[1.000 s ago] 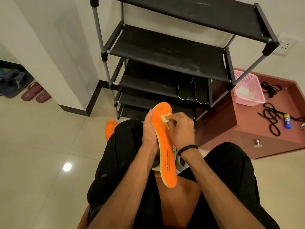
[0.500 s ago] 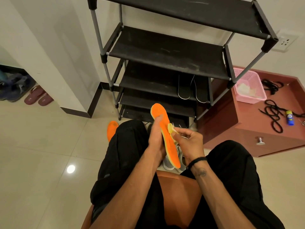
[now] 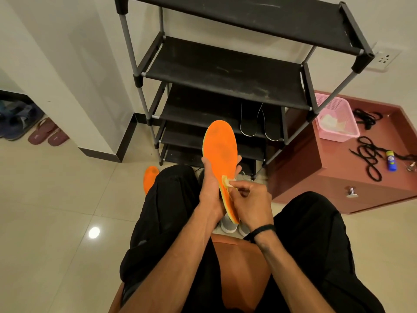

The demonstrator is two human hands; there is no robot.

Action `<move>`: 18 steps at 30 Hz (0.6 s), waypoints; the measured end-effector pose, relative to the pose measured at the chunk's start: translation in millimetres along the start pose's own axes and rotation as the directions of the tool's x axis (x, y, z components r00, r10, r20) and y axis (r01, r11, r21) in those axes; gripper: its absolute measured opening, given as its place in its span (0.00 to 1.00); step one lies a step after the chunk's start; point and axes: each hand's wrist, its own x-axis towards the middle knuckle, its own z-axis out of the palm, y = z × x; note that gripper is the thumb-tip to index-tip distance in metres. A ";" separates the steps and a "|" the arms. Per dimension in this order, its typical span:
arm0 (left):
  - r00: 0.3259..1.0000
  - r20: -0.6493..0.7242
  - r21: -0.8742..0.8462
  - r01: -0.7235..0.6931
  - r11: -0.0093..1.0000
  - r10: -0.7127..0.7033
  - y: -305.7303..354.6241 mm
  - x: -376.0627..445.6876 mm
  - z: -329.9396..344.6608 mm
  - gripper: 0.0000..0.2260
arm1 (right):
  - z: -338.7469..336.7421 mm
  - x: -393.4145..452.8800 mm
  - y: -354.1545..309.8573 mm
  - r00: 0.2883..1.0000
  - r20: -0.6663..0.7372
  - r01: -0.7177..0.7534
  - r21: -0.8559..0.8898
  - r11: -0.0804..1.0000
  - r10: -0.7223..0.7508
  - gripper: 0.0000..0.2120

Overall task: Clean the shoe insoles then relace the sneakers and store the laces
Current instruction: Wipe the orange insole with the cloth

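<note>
An orange insole (image 3: 222,152) stands upright above my lap, its toe end up. My left hand (image 3: 211,188) grips it from behind around the middle. My right hand (image 3: 250,202) pinches a small pale wipe (image 3: 226,181) against the insole's lower half. A second orange insole (image 3: 150,177) lies on the floor beside my left knee. Grey sneakers (image 3: 229,224) stand on the floor between my legs, mostly hidden by my hands. Black laces (image 3: 370,159) lie loose on the red-brown cabinet top (image 3: 334,154).
A black shoe rack (image 3: 225,86) stands straight ahead with two dark insoles (image 3: 259,123) on a lower shelf. A pink basket (image 3: 336,118) and a small blue tube (image 3: 390,160) sit on the cabinet. Slippers (image 3: 47,133) lie at far left.
The insole has turned so its orange face shows more, and its toe rose. My right hand with the wipe has slid down toward the heel half.
</note>
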 end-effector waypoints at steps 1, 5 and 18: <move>1.000 0.015 -0.024 0.008 1.000 -0.008 -0.1 0.8 -1.9 0.38 | -1.4 -5.1 -0.5 1.000 0.010 0.023 -0.018 1.000 -0.023 0.07; 0.997 0.063 -0.060 0.041 0.997 -0.037 -1.0 3.5 -5.4 0.38 | -4.3 -24.9 -2.0 0.986 0.017 0.168 -0.114 0.979 -0.167 0.08; 0.989 0.091 -0.038 0.120 0.992 -0.116 6.5 0.7 -3.7 0.30 | -3.5 -29.6 -14.8 0.954 0.022 0.298 -0.116 0.947 -0.298 0.10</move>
